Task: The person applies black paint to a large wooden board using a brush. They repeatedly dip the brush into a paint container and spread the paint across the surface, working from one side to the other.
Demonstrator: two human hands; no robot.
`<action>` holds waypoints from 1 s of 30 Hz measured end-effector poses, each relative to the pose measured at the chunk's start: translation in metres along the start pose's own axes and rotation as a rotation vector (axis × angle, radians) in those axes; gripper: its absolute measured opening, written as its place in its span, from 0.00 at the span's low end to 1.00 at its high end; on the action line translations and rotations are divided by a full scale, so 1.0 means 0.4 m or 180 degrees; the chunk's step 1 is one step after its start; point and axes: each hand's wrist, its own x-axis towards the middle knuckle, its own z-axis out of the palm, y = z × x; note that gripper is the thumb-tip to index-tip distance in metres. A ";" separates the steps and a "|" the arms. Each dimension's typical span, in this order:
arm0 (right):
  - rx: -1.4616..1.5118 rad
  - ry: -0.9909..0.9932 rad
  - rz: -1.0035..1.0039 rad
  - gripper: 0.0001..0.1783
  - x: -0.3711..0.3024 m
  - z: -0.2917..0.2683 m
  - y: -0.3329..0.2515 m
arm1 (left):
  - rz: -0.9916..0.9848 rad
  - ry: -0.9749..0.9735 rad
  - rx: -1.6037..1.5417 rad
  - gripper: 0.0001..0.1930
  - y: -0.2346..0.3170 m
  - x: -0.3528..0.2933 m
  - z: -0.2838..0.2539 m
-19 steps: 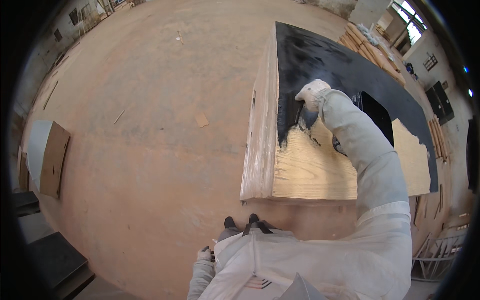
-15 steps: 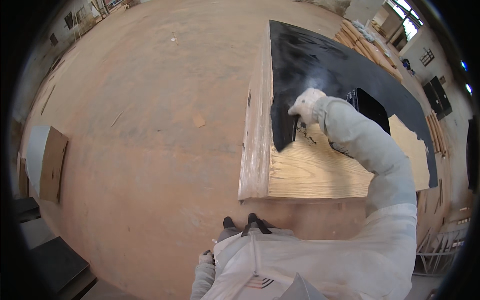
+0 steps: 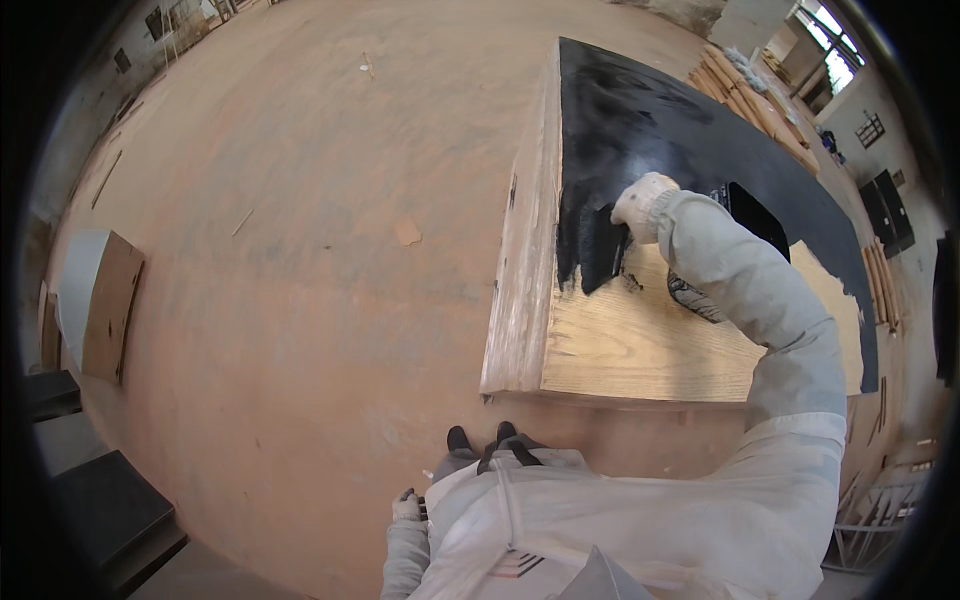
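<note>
My right hand (image 3: 645, 205), in a pale glove, is closed round the top of a wide, flat black paint brush (image 3: 604, 252). The brush's lower edge presses on a wood-grain board (image 3: 640, 350), where black paint (image 3: 640, 100) meets bare wood. Ragged dark streaks lie on the board left of the brush. Beyond my right forearm, a black paint container (image 3: 757, 215) stands on the board; its paint-smeared near side (image 3: 695, 298) shows below the sleeve. Low at my side hangs my left hand (image 3: 408, 505), gloved with dark fingertips, fingers loosely apart, touching nothing visible.
The board tops a stack wrapped along its left side (image 3: 515, 290). A pale-sided wooden box (image 3: 105, 305) stands at the left, with dark panels (image 3: 115, 520) below it. Wooden planks (image 3: 755, 105) lie beyond the stack, and a metal frame (image 3: 880, 520) is at lower right.
My right hand has drawn the brush rightward from the board's left edge, and fresh black streaks show where it was. The view has shifted slightly. My left hand still hangs low.
</note>
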 end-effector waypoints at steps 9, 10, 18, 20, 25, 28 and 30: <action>-0.0063 -0.0095 -0.0074 0.27 -0.042 0.036 -0.019 | 0.0567 -0.0113 0.0706 0.19 -0.121 0.085 -0.032; -0.0005 -0.0011 -0.0123 0.27 -0.066 0.038 -0.032 | 0.0515 -0.0080 0.0647 0.19 -0.125 0.081 -0.036; 0.0100 0.0142 0.0343 0.28 -0.036 0.053 0.015 | -0.0141 -0.0280 0.0557 0.23 -0.017 0.078 -0.059; 0.0233 0.0229 0.0147 0.27 -0.069 0.065 -0.003 | -0.0307 -0.0340 0.0416 0.24 -0.007 0.090 -0.080; 0.0229 0.0129 -0.0117 0.30 -0.180 0.064 -0.095 | -0.0351 -0.0332 0.0535 0.24 0.027 0.091 -0.104; 0.0702 0.0147 0.0268 0.30 -0.164 0.045 -0.069 | -0.0318 -0.0463 0.0689 0.24 0.041 0.098 -0.103; 0.0954 0.0244 0.0506 0.30 -0.105 0.059 -0.028 | -0.0313 -0.0509 0.0781 0.24 0.044 0.106 -0.101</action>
